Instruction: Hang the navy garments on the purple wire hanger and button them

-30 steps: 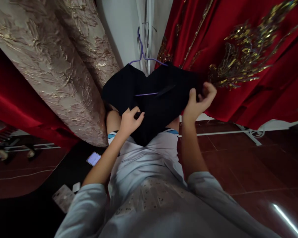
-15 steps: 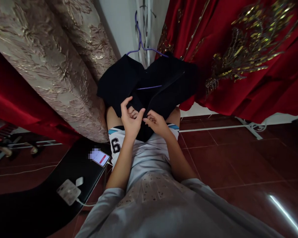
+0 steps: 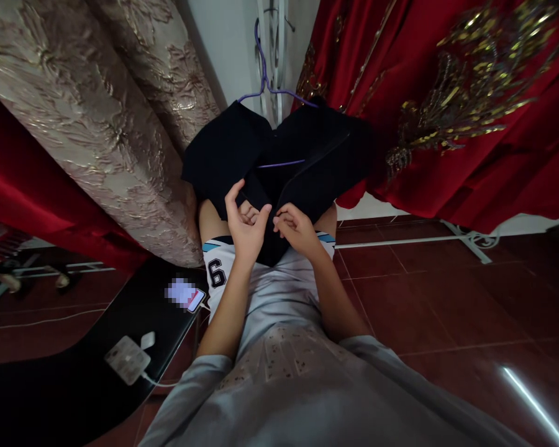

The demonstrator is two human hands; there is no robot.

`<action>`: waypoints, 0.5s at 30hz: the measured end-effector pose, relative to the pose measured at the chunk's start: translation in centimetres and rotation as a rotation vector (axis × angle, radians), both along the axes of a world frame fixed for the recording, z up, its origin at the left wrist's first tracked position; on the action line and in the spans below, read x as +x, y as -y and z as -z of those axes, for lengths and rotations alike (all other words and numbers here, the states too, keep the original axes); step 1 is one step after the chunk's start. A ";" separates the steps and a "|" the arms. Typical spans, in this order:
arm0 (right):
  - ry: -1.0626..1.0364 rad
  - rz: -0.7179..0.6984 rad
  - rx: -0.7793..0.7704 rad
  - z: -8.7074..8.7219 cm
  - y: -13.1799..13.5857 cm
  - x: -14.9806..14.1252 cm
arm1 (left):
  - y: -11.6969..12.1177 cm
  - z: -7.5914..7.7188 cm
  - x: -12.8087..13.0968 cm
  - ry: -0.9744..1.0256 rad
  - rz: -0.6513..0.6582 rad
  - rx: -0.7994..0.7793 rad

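The left hand and the right hand sit just beside each other, a narrow gap between the two thumbs. The right hand's thumb and fingertips are pinched together on the front edge of a dark navy, nearly black cloth garment. The left hand's thumb and index finger stand apart while its other fingers curl against the same cloth; whether they clamp it I cannot tell. The garment spreads beyond the grip and to both sides, its two front panels parted in a V, and its lower point falls between the wrists onto white shorts with a black numeral and blue-and-black hem trim. Behind the shorts, closer to the wearer, comes a loose grey top.

Just past the grip, the lower bar of a thin purple hanger crosses the garment's opening; its hook rises farther off before white metal bars.

Left of the grip and back toward the wearer, a black, smooth-topped bench carries a phone with a lit screen, a small white rounded case and a pale patterned block with a white cable. Farther left and forward hangs beige, gold-embossed fabric. Right of the grip, beyond the garment, hangs red satin cloth with gold sequins, above dark red floor tiles.
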State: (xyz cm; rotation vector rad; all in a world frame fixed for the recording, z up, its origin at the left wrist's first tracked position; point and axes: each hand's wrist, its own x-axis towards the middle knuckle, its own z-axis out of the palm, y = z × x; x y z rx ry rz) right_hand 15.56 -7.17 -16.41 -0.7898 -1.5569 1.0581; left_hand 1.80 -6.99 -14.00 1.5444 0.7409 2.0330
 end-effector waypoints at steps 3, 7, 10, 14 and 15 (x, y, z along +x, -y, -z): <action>0.047 -0.001 0.007 -0.3 0.3 0.0 | 0.1 0.0 0.1 -0.002 0.003 -0.018; 0.068 0.008 0.010 -0.7 0.6 0.0 | 0.2 -0.2 0.0 0.007 0.020 -0.023; 0.005 -0.016 -0.061 -0.9 0.4 -0.1 | 0.2 -0.4 0.0 0.008 0.017 -0.024; -0.091 -0.042 -0.222 -0.9 -0.1 -0.3 | 0.3 -0.4 0.1 -0.001 0.004 -0.034; -0.109 -0.046 -0.275 -0.9 -0.1 -0.3 | 0.3 -0.3 0.1 -0.003 0.004 -0.039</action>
